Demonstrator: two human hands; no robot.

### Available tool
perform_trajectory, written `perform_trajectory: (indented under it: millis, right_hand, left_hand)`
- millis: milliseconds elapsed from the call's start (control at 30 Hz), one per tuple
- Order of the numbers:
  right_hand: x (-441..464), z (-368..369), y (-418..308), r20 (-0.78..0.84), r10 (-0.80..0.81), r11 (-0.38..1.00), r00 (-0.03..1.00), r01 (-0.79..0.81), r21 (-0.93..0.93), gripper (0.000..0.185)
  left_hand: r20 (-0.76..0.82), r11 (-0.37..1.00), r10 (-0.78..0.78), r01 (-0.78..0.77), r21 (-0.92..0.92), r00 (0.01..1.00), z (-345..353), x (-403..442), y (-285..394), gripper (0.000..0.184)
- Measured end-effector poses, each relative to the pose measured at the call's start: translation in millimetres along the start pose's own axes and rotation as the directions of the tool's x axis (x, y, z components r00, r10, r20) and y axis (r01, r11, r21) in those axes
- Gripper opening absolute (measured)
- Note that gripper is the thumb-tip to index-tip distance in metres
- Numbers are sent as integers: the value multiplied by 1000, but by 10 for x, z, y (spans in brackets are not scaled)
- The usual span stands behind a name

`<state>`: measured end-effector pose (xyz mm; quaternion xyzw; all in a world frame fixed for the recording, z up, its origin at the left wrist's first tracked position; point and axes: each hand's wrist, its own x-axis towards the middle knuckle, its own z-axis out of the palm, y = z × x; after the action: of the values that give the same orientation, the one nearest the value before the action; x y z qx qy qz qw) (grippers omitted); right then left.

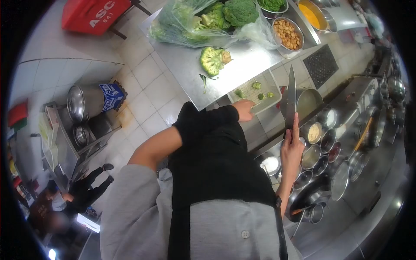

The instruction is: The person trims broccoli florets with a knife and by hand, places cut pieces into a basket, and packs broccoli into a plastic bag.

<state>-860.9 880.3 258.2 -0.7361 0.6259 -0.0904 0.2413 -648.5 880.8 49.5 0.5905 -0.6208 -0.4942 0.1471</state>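
My right hand (292, 149) is wrapped round the handle of a large kitchen knife (291, 97), with the index finger stretched along it and the blade pointing away from me. My left hand (243, 110) is closed at the near rim of a white perforated plastic basket (277, 93) beside the steel table. Several small broccoli florets (256, 85) lie in the basket. On the table sits a cut broccoli head (212, 61), its stem facing right. A small green scrap (203, 81) lies near the edge.
On the steel table (182, 65), a clear plastic bag (182, 26) holds more broccoli. Bowls of browned cubes (287, 34) and orange liquid (313, 16) stand at the far right. Several seasoning containers (311, 156) line the cooking counter to my right. A person (65, 197) is at lower left.
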Motion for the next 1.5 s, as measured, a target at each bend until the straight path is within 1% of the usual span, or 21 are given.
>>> perform_trajectory:
  millis: [100, 200, 300, 333, 433, 467, 567, 600, 700, 733, 833, 933, 1033, 1133, 1233, 1267, 1333, 1433, 1467, 1500]
  right_hand:
    - [117, 48, -89, 20, -55, 998, 998, 54, 26, 65]
    - [249, 103, -282, 34, -148, 987, 988, 146, 70, 66]
    - [385, 256, -386, 7, -256, 952, 967, 251, 175, 67]
    - [436, 313, -411, -11, -327, 930, 945, 324, 173, 69]
    - [541, 349, -644, 107, -219, 960, 970, 194, 204, 65]
    - [584, 400, -677, 65, -264, 954, 962, 250, 165, 63]
    - [709, 550, -838, -8, -287, 918, 958, 278, 283, 61]
    - [761, 599, -938, -63, -332, 891, 941, 335, 308, 59]
    - [868, 530, -1192, 95, -255, 946, 962, 228, 231, 60]
    - [914, 609, -1192, 16, -341, 917, 940, 329, 226, 60]
    - [960, 617, -1428, 39, -318, 922, 947, 300, 243, 59]
    - [1025, 779, -1453, -71, -428, 862, 901, 431, 267, 59]
    - [968, 775, -1493, 20, -318, 916, 948, 302, 264, 59]
    - [981, 937, -1318, -91, -378, 890, 921, 388, 239, 58]
    - [902, 913, -1326, -11, -264, 913, 964, 254, 318, 59]
    - [893, 933, -1315, -35, -274, 911, 961, 271, 312, 59]
    - [876, 937, -1290, -12, -245, 920, 969, 237, 312, 57]
    - [823, 895, -1277, -11, -217, 933, 976, 211, 293, 56]
    - [808, 885, -1285, -16, -215, 934, 977, 210, 288, 55]
    - [811, 894, -1291, -18, -214, 930, 977, 209, 302, 55]
  left_hand:
    - [-194, 993, 25, -46, -104, 981, -524, -562, 59, 45]
    - [-292, 984, -101, 52, -172, 951, -831, -990, -138, 35]
    - [-390, 960, -242, 161, -229, 889, -1046, -1412, -252, 33]
    - [-397, 951, -286, 207, -232, 872, -1084, -1520, -328, 34]
    - [-368, 921, -361, 264, -287, 857, -1242, -1746, -519, 34]
    - [-375, 920, -362, 260, -294, 854, -1287, -1804, -565, 34]
    - [-418, 941, -329, 260, -215, 847, -1440, -1909, -690, 35]
    - [-409, 933, -347, 266, -242, 844, -1527, -1938, -681, 36]
    - [-421, 923, -371, 276, -270, 828, -1653, -1963, -757, 35]
    - [-417, 928, -363, 282, -244, 833, -1687, -1974, -785, 36]
    - [-408, 921, -368, 267, -285, 836, -1762, -1978, -846, 37]
    - [-391, 935, -336, 256, -244, 857, -1806, -1911, -941, 38]
    - [-381, 941, -319, 242, -236, 868, -1827, -1771, -951, 37]
    - [-337, 969, -213, 154, -195, 917, -1827, -1511, -1067, 44]
    - [-579, 991, -75, -6, -137, 812, -1789, -1224, -871, 58]
    - [-566, 992, -42, -32, -120, 824, -1820, -1104, -830, 62]
    - [-530, 992, 24, -88, -95, 848, -1890, -881, -756, 72]
    - [-496, 999, -42, 22, -48, 867, -1937, -653, -593, 74]
    - [-527, 999, -27, 45, 21, 850, -1911, -550, -638, 77]
    - [-509, 997, -34, 62, 39, 860, -1971, -521, -672, 79]
